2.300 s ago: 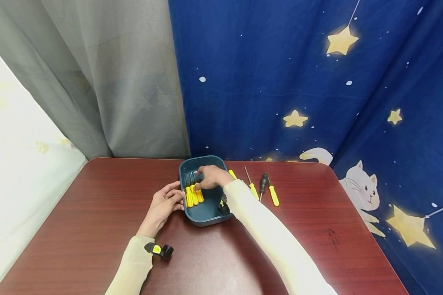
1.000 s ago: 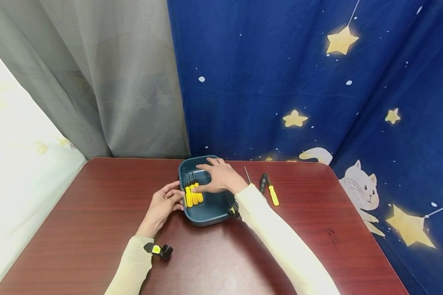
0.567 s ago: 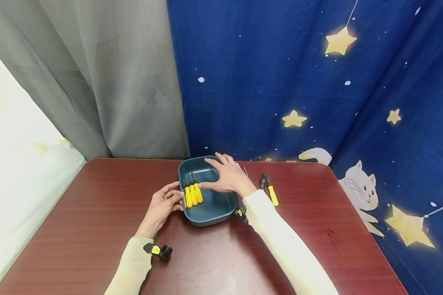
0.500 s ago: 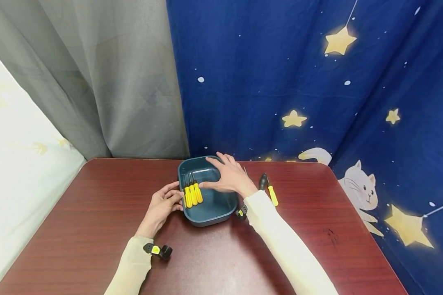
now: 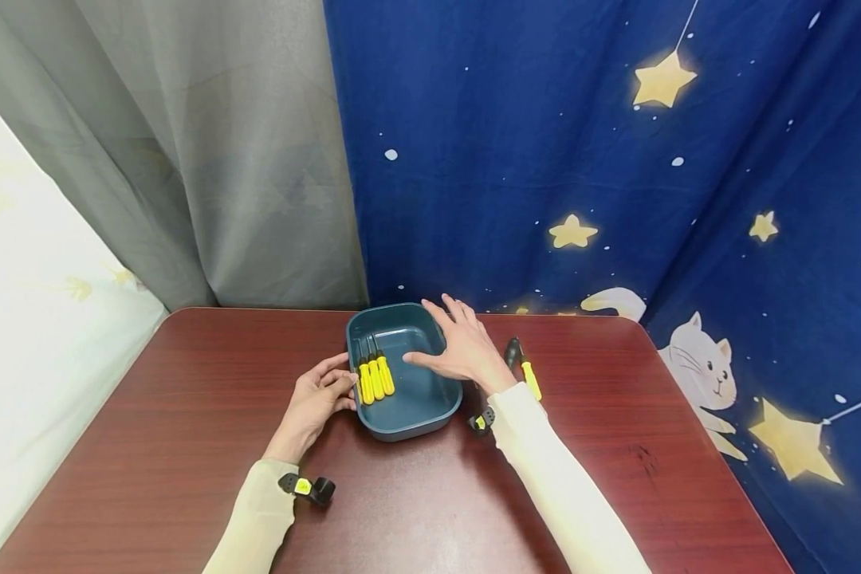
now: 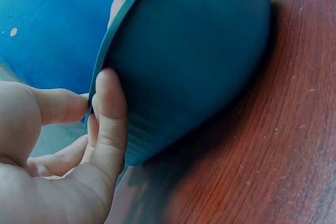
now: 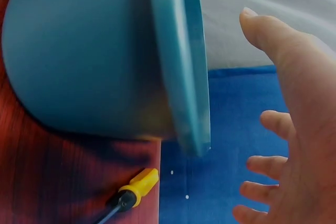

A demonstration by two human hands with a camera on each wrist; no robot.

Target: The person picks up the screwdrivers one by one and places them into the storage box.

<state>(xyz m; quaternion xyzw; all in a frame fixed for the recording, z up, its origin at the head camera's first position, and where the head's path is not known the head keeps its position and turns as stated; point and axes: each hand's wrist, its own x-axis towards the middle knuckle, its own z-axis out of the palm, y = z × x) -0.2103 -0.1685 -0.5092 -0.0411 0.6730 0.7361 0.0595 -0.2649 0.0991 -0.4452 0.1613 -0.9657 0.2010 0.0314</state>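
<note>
Spreading out reddish-brown and wood-grained, as a table (image 5: 402,510) with rounded far corners. Carrying a dark blue bin (image 5: 425,395) near the far edge. Supporting, right of the bin, a black-handled tool (image 5: 513,352) just beside a yellow-handled screwdriver (image 5: 531,381), plus a second yellow-handled screwdriver (image 7: 140,184) near the bin.

One bin (image 5: 423,402), two hands (image 5: 466,351), at least six screwdrivers (image 5: 376,380).

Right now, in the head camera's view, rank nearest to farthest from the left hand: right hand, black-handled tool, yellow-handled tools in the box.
1. Yellow-handled tools: in box, left side.
2. Right hand: at box's right side.
3. Black-handled tool: on table, farther right.
</note>
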